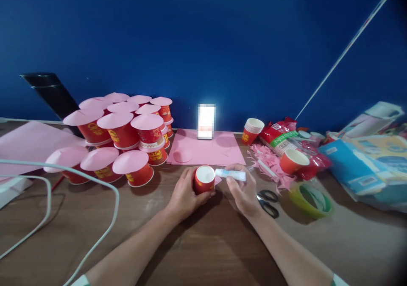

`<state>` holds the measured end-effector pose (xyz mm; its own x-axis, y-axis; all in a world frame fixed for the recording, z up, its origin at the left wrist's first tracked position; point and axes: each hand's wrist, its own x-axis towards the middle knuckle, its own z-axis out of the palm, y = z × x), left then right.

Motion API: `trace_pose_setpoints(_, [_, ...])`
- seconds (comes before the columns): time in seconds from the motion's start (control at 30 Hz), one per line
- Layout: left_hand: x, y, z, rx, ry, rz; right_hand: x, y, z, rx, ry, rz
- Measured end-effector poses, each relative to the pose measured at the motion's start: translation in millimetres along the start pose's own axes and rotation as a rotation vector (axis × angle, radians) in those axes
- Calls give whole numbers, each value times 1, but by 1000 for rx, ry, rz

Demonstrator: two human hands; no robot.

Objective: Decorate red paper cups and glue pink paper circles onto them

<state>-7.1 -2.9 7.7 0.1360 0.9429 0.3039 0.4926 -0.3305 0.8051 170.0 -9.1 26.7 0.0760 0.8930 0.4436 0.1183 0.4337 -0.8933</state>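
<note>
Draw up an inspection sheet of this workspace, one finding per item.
Surface: brown tabletop, with shadows around the forearms.
Job's things: red cup, white end up; white tube beside it; pink-topped cups grouped at left.
Clutter: scissors, tape roll, pink scraps and blue package, all at right.
Hands: left hand grips the red cup; right hand holds the white tube.
Cables: pale cable loops across the left side.
Surroundings: blue wall behind; bright, pixelated panel in front of it.
</note>
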Motion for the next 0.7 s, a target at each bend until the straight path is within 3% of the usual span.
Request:
trace_pose_setpoints(0.3, [0,1,0,15,9,12,0,-6,-4,-243,-99,-321])
trace_pose_setpoints(0.7, [1,-3,1,7,19,2,1,-3,-7,-344,-222,-533])
